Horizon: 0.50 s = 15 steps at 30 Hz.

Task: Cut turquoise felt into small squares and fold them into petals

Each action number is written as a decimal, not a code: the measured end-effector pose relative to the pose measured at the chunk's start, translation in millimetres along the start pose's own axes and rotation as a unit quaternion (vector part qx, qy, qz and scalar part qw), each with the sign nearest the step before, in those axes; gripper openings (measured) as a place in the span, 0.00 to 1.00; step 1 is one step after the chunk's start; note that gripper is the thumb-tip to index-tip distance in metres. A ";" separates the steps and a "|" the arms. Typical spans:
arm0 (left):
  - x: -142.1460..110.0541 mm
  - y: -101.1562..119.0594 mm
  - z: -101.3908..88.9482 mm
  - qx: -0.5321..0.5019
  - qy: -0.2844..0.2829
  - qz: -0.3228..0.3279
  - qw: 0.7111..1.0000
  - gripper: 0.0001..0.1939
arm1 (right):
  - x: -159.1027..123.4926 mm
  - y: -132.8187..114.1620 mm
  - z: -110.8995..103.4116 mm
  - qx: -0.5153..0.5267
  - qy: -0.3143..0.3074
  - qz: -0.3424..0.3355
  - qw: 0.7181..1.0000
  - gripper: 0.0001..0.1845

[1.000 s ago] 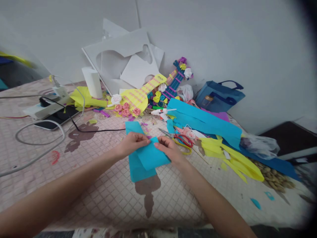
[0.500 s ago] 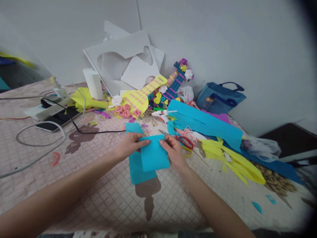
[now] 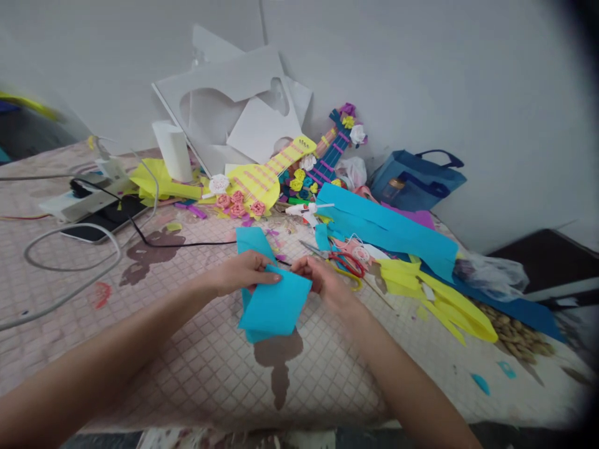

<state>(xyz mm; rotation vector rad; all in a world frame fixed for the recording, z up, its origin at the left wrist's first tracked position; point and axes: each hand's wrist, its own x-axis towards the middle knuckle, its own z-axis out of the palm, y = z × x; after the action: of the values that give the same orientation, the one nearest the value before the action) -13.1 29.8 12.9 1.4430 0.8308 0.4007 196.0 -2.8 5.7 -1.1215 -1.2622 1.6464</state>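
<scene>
One sky-blue paper sheet [image 3: 277,304] slants over the near middle of the diamond-patterned tablecloth [image 3: 201,352], pinched near its top edge by the left hand [image 3: 255,273], thumb flat on the face and fingers closed behind. By its upper right corner the right hand [image 3: 317,274] has its fingers curled in close together (whether they grip the edge, I cannot tell). Beneath the sheet lies a sky-blue paper strip [image 3: 253,242], partly covered. Scissors [image 3: 347,263] with red and yellow handles rest just beyond the right hand, and a white glue gun [image 3: 303,212] lies farther back, near a yellow paper guitar [image 3: 262,184].
</scene>
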 end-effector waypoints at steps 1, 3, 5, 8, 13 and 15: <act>-1.4 1.0 -1.2 0.018 -0.030 -0.008 0.999 0.19 | -1.3 -1.9 0.2 -0.029 -0.021 0.007 0.999 0.21; -3.1 2.1 -2.1 0.058 -0.066 -0.013 0.996 0.19 | -3.3 -3.3 2.4 -0.086 -0.055 0.003 0.995 0.19; -2.8 1.3 -1.4 0.090 -0.078 -0.011 0.993 0.19 | -3.7 -1.0 5.6 -0.122 -0.078 -0.015 0.989 0.16; 0.5 -2.6 1.5 0.097 -0.059 -0.005 0.994 0.20 | -1.2 6.2 8.1 -0.141 -0.069 -0.042 0.987 0.14; 4.2 -5.8 1.3 0.056 0.012 0.010 0.998 0.25 | 4.5 12.0 4.9 -0.135 -0.012 -0.071 0.988 0.13; 3.7 -5.0 -2.5 0.056 -0.007 0.009 0.998 0.24 | 5.8 12.3 2.7 -0.135 0.011 -0.078 0.988 0.13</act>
<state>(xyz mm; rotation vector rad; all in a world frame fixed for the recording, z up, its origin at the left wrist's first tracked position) -13.6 33.5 7.4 1.5567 0.8407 0.3614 190.8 -0.9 -7.0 -1.1638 -1.5513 1.3739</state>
